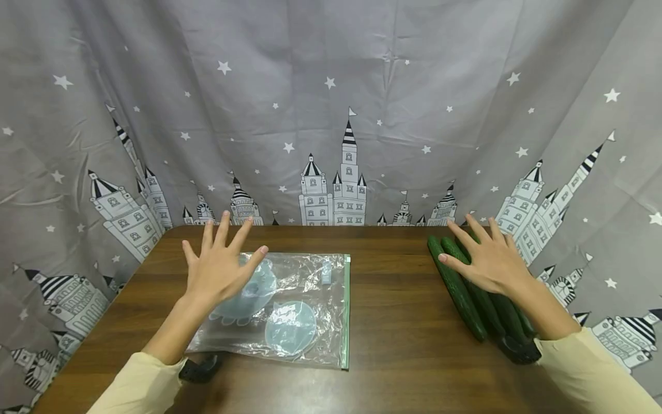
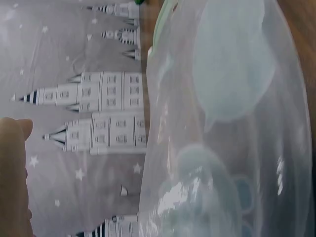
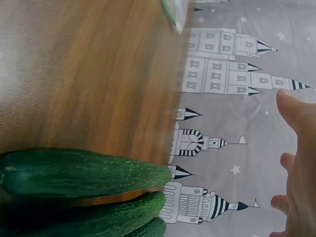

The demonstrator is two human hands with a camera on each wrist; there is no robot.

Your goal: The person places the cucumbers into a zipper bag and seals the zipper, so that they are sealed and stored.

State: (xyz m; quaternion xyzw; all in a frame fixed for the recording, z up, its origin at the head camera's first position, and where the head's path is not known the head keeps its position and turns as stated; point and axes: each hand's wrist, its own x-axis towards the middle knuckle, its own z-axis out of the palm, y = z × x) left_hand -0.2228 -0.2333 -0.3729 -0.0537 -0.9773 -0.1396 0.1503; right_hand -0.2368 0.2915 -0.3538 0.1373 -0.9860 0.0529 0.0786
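Work looks unbegun: left hand [image 1: 217, 270] splayed, empty, above the clear zip bag [image 1: 327, 307] at nine o'clock on the tabletop [image 1: 393, 316], right hand [image 1: 488, 261] likewise spread above ungrasped cucumbers [image 1: 459, 293] at three, all handling yet to do.

To the left on a brown wooden table [image 1: 388, 316], a clear, rectangular plastic bag [image 1: 331, 310], lying flat, glossy and wrinkled, with a pale-green strip [image 1: 345, 313] along the right edge. Contains a larger pale-blue, translucent flat piece [image 1: 258, 293], scalloped at the lower edge, and just beside it a smaller pale-blue round piece [image 1: 292, 330] with a small pointed tip on top. To the right, well apart from the bag, several long, dark-green, bumpy-skinned cucumbers [image 1: 488, 305], whole, side by side, slanting with far ends towards the table's back edge.
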